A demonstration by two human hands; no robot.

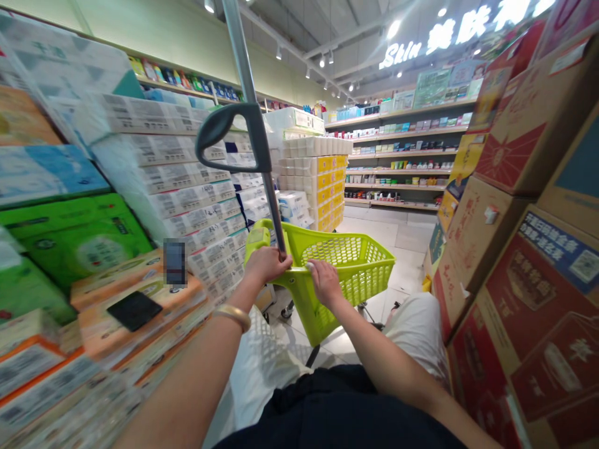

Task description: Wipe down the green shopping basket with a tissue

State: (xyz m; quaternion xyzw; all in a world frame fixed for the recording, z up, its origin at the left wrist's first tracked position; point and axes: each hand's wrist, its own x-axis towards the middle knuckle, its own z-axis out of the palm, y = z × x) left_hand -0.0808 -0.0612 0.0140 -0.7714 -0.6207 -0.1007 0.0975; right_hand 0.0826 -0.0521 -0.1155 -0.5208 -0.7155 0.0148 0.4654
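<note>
One lime-green shopping cart [309, 312] in my feed, on the tiled floor [377, 218] between two white-trousered knees [416, 318], left grip [267, 264] clamped on its rear end at the foot of the metal pole [241, 56]. Right grip [324, 280] is curled at the basket's near rim, can't tell whether it's clamped. Wrapped white packs [191, 196] stacked left, a dark flat panel [135, 310] on an orange pack [185, 298], red-printed cartons [528, 268] right.
</note>
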